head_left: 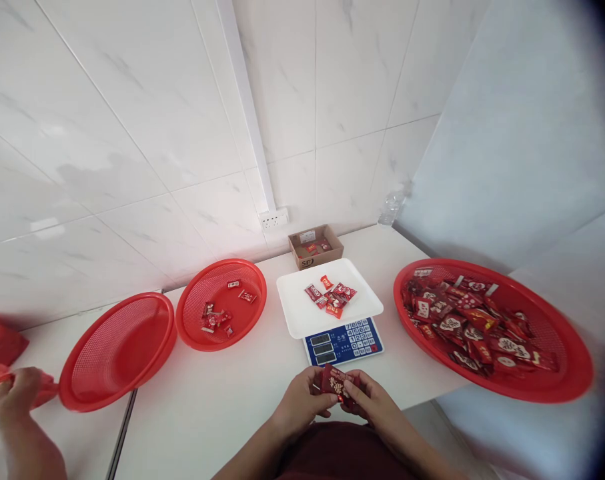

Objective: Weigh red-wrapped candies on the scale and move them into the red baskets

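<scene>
Close to my body, in front of the scale, my left hand (305, 398) and my right hand (372, 400) are closed together on dark red snack packets (336, 385) with pale lettering. Fingers hide parts of the packets, so I cannot tell exactly how many there are. Just beyond my hands stands a blue digital scale (339, 341) with number keys. On it rests a white tray (295, 313), where several red packets (332, 297) lie in a small heap. To the right, a big red basket (572, 373) is full of similar packets (472, 327).
A red basket (187, 287) with several packets stands left of the scale, beside another red basket (117, 360). A cardboard box (321, 257) with packets sits behind the tray. A clear plastic bottle (393, 205) stands by the wall. At far left, another person's hand (17, 397) grips red plastic.
</scene>
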The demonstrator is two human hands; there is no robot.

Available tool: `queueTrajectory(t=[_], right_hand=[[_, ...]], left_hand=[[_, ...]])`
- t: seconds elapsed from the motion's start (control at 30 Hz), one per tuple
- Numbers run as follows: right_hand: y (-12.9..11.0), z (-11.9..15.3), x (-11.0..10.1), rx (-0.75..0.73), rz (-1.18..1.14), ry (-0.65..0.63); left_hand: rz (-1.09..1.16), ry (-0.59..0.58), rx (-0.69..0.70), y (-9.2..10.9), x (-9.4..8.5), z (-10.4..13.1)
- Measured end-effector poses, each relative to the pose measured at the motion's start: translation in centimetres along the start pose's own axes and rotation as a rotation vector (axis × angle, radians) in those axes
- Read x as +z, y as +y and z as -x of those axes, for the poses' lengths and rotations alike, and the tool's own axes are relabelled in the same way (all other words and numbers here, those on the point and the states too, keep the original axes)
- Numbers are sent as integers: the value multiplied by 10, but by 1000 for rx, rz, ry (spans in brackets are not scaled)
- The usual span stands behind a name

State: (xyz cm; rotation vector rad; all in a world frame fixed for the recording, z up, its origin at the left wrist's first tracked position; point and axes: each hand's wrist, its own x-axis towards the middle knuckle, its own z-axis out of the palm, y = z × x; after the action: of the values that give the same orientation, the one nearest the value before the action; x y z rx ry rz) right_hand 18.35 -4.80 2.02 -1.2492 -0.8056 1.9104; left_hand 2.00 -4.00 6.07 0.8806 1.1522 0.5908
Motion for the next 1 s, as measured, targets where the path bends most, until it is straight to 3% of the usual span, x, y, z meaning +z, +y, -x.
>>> queueTrajectory(t=[0.23, 0.4, 0.57, 0.7, 0.87, 1.0], right_hand=[[-1, 1, 3, -15, 23, -46], [-5, 2, 6, -26, 85, -145], [-12, 5, 8, -74, 186, -282], [-13, 5, 7, -54, 239, -283], [-8, 1, 4, -47, 204, -272], [-7, -2, 3, -47, 196, -308]], left_hand=[[-6, 96, -16, -4, -1, -5], [-205, 155, 12, -6, -1, -6], [-512, 147, 165, -4, 0, -2], [-646, 124, 254, -1, -2, 0], [-598, 108, 284, -1, -2, 2], [-387, 113, 232, -1, -1, 1]])
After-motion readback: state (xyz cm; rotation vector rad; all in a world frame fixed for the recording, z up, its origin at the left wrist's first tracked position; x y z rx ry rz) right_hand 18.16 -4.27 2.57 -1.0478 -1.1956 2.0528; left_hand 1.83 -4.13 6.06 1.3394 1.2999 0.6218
